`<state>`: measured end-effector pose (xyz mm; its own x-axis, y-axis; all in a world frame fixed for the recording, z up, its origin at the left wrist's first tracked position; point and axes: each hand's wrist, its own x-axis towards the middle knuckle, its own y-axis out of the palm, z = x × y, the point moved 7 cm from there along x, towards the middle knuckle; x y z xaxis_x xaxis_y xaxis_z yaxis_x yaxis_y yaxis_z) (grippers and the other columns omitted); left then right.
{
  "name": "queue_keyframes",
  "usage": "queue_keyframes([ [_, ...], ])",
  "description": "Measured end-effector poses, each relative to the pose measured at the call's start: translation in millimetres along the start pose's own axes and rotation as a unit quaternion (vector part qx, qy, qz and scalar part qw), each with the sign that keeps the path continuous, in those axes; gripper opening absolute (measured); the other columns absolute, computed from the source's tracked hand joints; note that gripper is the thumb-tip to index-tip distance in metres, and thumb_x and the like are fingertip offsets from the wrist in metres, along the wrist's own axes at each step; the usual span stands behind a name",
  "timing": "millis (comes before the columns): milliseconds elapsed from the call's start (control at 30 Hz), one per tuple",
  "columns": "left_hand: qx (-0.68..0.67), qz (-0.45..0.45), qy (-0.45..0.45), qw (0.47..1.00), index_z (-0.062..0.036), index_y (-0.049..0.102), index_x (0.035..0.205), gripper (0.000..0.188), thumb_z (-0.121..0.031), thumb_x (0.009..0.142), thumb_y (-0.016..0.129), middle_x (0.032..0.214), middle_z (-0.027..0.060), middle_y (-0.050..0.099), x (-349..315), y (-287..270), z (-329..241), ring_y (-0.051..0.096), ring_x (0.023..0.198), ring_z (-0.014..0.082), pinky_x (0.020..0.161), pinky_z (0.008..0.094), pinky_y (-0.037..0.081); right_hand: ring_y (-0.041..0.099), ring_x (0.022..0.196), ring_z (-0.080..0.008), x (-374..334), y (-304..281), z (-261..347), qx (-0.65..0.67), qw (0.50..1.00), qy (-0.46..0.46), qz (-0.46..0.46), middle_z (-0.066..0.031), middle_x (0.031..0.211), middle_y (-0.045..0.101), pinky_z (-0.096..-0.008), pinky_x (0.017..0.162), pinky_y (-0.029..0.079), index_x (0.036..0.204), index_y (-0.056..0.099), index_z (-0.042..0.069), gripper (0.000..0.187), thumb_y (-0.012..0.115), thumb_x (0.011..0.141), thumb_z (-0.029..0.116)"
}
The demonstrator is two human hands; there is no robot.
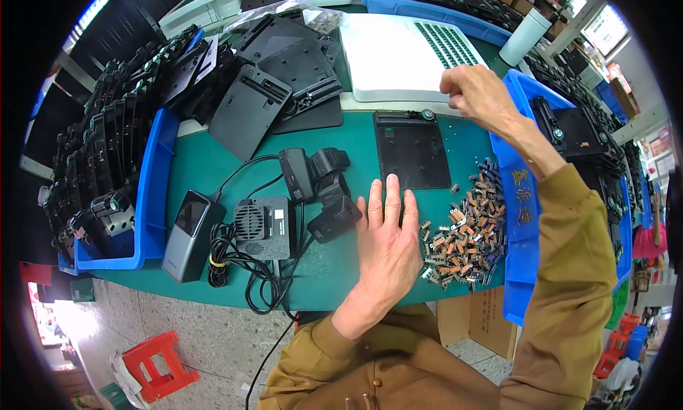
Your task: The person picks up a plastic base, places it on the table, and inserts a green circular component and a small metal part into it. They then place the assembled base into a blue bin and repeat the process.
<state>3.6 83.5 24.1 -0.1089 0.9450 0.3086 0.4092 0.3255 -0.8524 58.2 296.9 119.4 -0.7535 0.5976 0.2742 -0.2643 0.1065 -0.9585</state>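
Observation:
A flat black plastic panel (413, 150) lies on the green mat in front of me, with a small round green-rimmed part at its far right corner. My left hand (388, 243) is open, its fingers stretched out flat, their tips at the panel's near edge. My right hand (484, 100) is raised beyond the panel's far right corner, over the near right end of a white tray (384, 58) with rows of green slots. Its fingers are curled closed; anything in them is hidden. A heap of small metal-and-orange components (466, 232) lies right of my left hand.
A blue bin (153, 189) of black panels stands at the left, another blue bin (516, 196) at the right. Stacked black panels (299, 76) lie at the back. A power bank (192, 236), cabled devices (263, 229) and a pale cylinder (525, 38) stand around. A red stool (160, 367) is below.

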Motion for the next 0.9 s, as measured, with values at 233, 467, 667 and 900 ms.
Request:
queue_keyframes([
  [233,0.004,-0.003,0.006,1.0,0.0034,0.051,0.131,0.05,-0.009,0.084,0.061,0.146,0.0249,0.037,2.1,-0.5,2.3,0.034,0.134,0.043,0.11,0.0565,0.026,0.069,0.075,-0.0296,-69.2,9.9,46.3,0.155,0.965,-0.03,0.211,-0.0143,0.077,0.07,-0.0382,0.066,0.054,0.081,0.07,0.0,0.022,0.066,0.06,-0.007],
  [467,0.009,-0.004,0.009,1.0,0.0027,0.051,0.131,0.051,-0.009,0.083,0.063,0.145,0.0245,0.037,1.2,1.3,2.5,0.034,0.134,0.0428,0.11,0.0565,0.026,0.066,0.091,-0.0326,-96.8,29.4,63.2,0.121,0.94,-0.034,0.317,-0.0156,0.09,0.068,-0.0422,0.075,0.052,0.087,0.07,0.001,0.026,0.071,0.061,-0.004],
  [667,0.008,-0.003,0.005,1.0,0.0019,0.051,0.131,0.051,-0.009,0.083,0.064,0.145,0.0237,0.038,1.1,1.4,0.6,0.034,0.134,0.0423,0.11,0.0561,0.025,0.065,0.088,-0.0322,-97.2,37.1,57.5,0.113,0.933,-0.03,0.341,-0.0145,0.088,0.068,-0.0412,0.072,0.051,0.08,0.069,0.0,0.019,0.072,0.062,-0.002],
  [900,0.003,-0.001,0.0,1.0,0.0015,0.051,0.131,0.051,-0.009,0.083,0.064,0.145,0.0232,0.038,0.8,1.2,2.0,0.034,0.135,0.0418,0.11,0.0564,0.026,0.065,0.084,-0.0327,-91.6,39.8,48.1,0.138,0.943,-0.019,0.301,-0.0151,0.088,0.068,-0.0424,0.069,0.051,0.081,0.068,0.001,0.022,0.07,0.06,-0.004],
])
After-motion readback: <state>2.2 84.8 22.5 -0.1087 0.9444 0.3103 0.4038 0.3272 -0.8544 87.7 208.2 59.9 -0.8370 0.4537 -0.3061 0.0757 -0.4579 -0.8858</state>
